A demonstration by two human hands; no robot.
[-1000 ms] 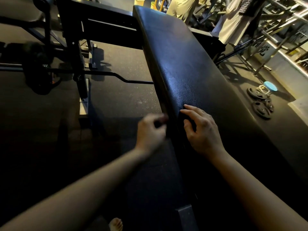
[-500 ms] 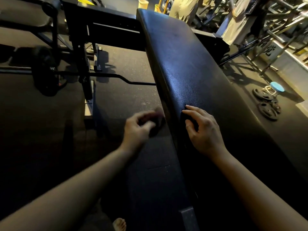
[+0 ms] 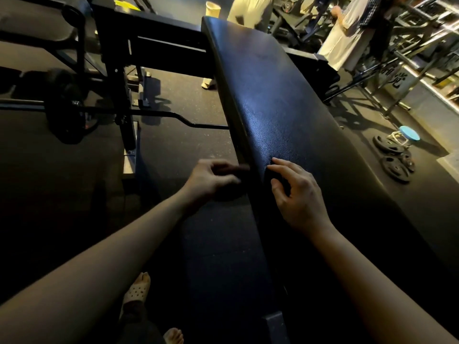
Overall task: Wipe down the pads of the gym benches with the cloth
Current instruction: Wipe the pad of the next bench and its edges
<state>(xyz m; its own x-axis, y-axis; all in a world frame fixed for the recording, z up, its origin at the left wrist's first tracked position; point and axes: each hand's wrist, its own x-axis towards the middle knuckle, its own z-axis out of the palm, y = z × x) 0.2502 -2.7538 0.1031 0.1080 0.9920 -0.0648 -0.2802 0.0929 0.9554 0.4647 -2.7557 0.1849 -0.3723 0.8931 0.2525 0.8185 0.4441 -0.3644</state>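
A long black bench pad [image 3: 280, 100] slopes away from me up the middle of the view. My left hand [image 3: 211, 181] is at the pad's left side edge, fingers curled around a dark cloth [image 3: 232, 188] that is blurred and hard to make out in the dim light. My right hand [image 3: 298, 194] rests on top of the pad near its left edge, fingers spread and nothing visibly gripped. A dark patch under its thumb looks like shadow. A second flat black pad [image 3: 223, 256] lies below and between my forearms.
A barbell [image 3: 159, 115] with a black plate lies on the rubber floor at left, beside a black rack frame [image 3: 116, 78]. Weight plates [image 3: 395, 157] and a blue-topped stool [image 3: 408, 134] sit on the right. Two persons stand beyond the pad. My feet show at the bottom.
My left hand swung away from the pad's edge to the left, then came back against it. My right hand stayed in place on the pad.
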